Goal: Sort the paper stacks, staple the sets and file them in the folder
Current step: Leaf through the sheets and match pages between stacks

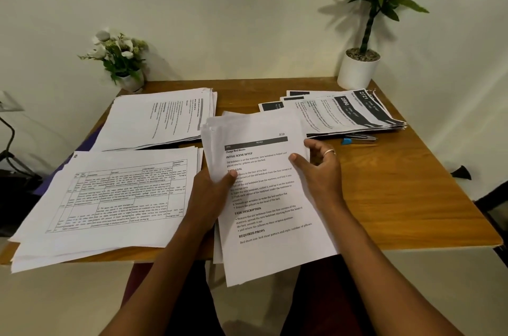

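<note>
Four lots of paper are out on the wooden table (384, 198): a table-printed stack (110, 198) near left, a plain text stack (159, 118) far left, a fanned pile with dark headers (346, 112) far right, and the set being held (266, 192) in the middle, hanging over the near edge. The left hand (211, 192) is gripping that set's left edge, thumb on top, while the right hand (321, 168) lies loosely on its right side, fingers curled and spread, not really pinching anything that I can see. There's a blue-tipped thing (357, 139) just under the far right pile, can't tell what it is, plus a flower pot (123, 60) and a potted plant (360, 66) at the back corners.
</note>
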The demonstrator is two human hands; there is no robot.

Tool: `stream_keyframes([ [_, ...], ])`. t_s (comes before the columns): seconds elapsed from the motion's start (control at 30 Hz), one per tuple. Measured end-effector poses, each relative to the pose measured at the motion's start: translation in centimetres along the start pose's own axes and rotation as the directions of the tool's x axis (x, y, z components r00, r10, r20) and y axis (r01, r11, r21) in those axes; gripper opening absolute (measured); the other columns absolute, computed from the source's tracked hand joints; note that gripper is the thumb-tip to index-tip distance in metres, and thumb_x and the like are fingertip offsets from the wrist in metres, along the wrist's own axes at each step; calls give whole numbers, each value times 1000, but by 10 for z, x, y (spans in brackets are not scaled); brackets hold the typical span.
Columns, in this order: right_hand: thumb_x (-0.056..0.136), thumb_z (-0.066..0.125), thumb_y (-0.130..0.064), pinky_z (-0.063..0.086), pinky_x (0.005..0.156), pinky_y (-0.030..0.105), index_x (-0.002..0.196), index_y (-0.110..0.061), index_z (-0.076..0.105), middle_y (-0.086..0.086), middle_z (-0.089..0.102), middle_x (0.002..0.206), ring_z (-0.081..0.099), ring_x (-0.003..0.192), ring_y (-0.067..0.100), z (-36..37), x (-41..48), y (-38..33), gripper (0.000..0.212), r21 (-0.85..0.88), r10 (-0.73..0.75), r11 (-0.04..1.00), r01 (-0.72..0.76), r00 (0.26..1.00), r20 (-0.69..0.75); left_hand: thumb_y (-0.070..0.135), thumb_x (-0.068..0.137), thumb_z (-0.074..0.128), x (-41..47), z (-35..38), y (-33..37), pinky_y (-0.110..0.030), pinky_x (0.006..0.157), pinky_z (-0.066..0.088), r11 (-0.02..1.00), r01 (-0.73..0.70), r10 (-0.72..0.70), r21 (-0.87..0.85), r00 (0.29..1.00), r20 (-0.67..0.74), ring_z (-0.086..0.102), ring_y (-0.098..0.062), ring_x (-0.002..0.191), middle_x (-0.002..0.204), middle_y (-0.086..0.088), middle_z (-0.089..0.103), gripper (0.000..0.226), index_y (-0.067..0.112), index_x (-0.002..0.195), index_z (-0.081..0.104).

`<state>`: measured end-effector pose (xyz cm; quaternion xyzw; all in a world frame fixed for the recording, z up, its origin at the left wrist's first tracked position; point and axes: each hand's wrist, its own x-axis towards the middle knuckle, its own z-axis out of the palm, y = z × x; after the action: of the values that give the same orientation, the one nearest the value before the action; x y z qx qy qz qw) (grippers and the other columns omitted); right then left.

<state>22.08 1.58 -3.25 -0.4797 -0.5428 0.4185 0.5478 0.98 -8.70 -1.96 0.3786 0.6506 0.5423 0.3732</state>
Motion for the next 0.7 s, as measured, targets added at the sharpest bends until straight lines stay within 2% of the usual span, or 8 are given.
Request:
stream_keyframes([
  [0.1, 79, 88, -20, 59, 89, 27, 107, -32, 67, 0, 63, 125, 65, 112, 13, 0, 0, -1, 37, -21, 7, 1000, -7, 1000, 4, 26, 94, 71, 0, 0, -1, -47, 79, 63, 1000, 2, -2, -4, 1000, 2, 76, -15, 87, 106, 3, 75, 24, 21, 116, 64],
  [0.2, 78, 87, -14, 53, 82, 19, 90, -26, 68, 2, 60, 120, 64, 102, 14, 0, 0, -2, 26, -88, -57, 995, 52, 996, -62, 26, 94, 72, 0, -1, -1, -51, 81, 62, 1000, 13, -13, -5, 1000, -1, 76, -20, 89, 108, 0, 75, 24, 21, 116, 65],
  [0.3, 76, 87, -11, 49, 83, 12, 92, -13, 71, -1, 54, 120, 58, 98, -5, -1, -2, -4, 23, -125, -112, 987, 100, 989, -91, 29, 94, 71, 0, -1, 0, -52, 81, 62, 1000, 3, -3, 28, 1000, -10, 75, -21, 90, 109, 1, 74, 26, 19, 117, 64],
  [0.37, 77, 87, -13, 50, 85, 14, 95, -14, 72, -1, 55, 117, 57, 100, -4, -2, -1, -3, 24, -154, -137, 981, 120, 985, -105, 30, 94, 71, -1, 0, 1, -51, 82, 62, 998, -9, 10, 61, 1000, -13, 75, -19, 91, 110, 1, 73, 31, 17, 121, 62],
  [0.43, 78, 87, -15, 50, 78, 17, 94, -19, 71, -1, 60, 110, 57, 88, -2, -1, -3, -5, 23, -180, -153, 975, 134, 984, -95, 31, 94, 71, -2, 0, 1, -51, 82, 62, 998, -14, 14, 59, 1000, -10, 75, -20, 92, 111, 1, 73, 32, 17, 122, 62],
  [0.57, 79, 85, -10, 48, 73, 11, 102, -17, 72, -2, 63, 104, 59, 82, 1, 0, -6, -6, 27, -183, -171, 971, 152, 981, -95, 30, 94, 71, -2, -1, -1, -52, 83, 62, 999, -21, 21, 36, 1000, -1, 75, -21, 93, 112, 0, 74, 31, 19, 121, 63],
  [0.7, 79, 86, -12, 49, 70, 12, 93, -17, 74, -2, 68, 94, 61, 78, 0, 1, -9, -7, 19, -212, -181, 961, 176, 984, -5, 30, 94, 71, -1, -2, -3, -48, 82, 63, 999, -35, 35, 26, 999, 4, 75, -19, 93, 111, 1, 75, 29, 19, 120, 64],
])
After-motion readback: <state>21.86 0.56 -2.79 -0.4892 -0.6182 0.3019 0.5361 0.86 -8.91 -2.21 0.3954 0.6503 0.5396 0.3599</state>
